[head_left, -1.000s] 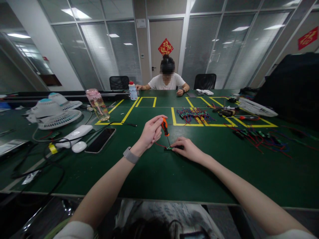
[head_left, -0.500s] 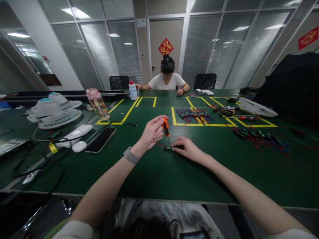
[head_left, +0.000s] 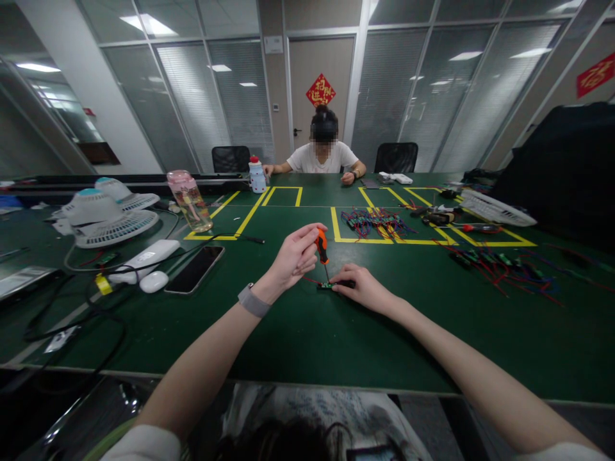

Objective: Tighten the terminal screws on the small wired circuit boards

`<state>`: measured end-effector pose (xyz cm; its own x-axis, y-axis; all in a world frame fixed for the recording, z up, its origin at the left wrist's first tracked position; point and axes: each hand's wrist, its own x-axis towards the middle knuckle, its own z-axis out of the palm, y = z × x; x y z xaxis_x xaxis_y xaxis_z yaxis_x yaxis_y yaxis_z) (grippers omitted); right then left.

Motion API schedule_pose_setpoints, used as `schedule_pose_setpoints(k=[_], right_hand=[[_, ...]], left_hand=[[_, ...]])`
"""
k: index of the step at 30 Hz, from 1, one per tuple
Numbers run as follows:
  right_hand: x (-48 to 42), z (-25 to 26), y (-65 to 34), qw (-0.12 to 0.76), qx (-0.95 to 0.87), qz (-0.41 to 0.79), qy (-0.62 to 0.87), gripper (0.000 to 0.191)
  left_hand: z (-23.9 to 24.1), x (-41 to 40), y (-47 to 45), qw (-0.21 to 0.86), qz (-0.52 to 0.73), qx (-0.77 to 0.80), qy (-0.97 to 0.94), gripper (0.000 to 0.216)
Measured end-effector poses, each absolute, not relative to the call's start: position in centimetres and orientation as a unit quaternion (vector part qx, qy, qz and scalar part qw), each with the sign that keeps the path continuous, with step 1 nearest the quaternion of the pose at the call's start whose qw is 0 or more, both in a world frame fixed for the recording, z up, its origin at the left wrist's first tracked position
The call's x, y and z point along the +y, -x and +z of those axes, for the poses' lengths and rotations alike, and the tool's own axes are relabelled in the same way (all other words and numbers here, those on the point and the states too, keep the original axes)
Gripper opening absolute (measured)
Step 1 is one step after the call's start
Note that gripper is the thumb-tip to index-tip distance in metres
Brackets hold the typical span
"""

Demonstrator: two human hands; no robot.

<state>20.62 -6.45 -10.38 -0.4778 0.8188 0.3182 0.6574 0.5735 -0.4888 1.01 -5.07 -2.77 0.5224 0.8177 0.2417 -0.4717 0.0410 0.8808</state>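
My left hand [head_left: 294, 255] is closed round a small screwdriver with an orange and black handle [head_left: 321, 246]. Its tip points down onto a small green circuit board [head_left: 327, 285] lying on the green table [head_left: 307, 333]. My right hand [head_left: 361, 287] presses its fingers on the right end of that board and pins it down. A thin red wire runs out from the board toward my left hand. A grey band sits on my left wrist.
A phone [head_left: 195, 269], a white mouse [head_left: 154, 282], a white box and black cables lie at the left, with two fans [head_left: 113, 214] and a pink bottle [head_left: 189, 200] behind. Piles of wired boards [head_left: 377, 221] lie in yellow-taped boxes and at the right [head_left: 500, 266]. A person sits across the table.
The screwdriver handle has shifted very slightly in my left fingers. Both hands and the board stay in the same place.
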Motion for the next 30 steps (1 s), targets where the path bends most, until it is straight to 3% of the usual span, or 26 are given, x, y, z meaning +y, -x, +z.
schedule_pose_setpoints(k=[6, 17, 30], right_hand=[[-6.4, -10.3, -20.7, 0.261, -0.848, 0.152, 0.436, 0.016], [-6.4, -10.4, -20.7, 0.26, -0.848, 0.151, 0.436, 0.016], [-6.5, -10.2, -20.6, 0.262, -0.848, 0.152, 0.436, 0.016]], left_hand=[[-3.5, -4.2, -0.9, 0.705, 0.466, 0.166, -0.509, 0.031], [-3.7, -3.4, -1.1, 0.597, 0.557, 0.219, -0.534, 0.024], [-3.6, -3.8, -1.4, 0.753, 0.491, 0.081, -0.431, 0.015]])
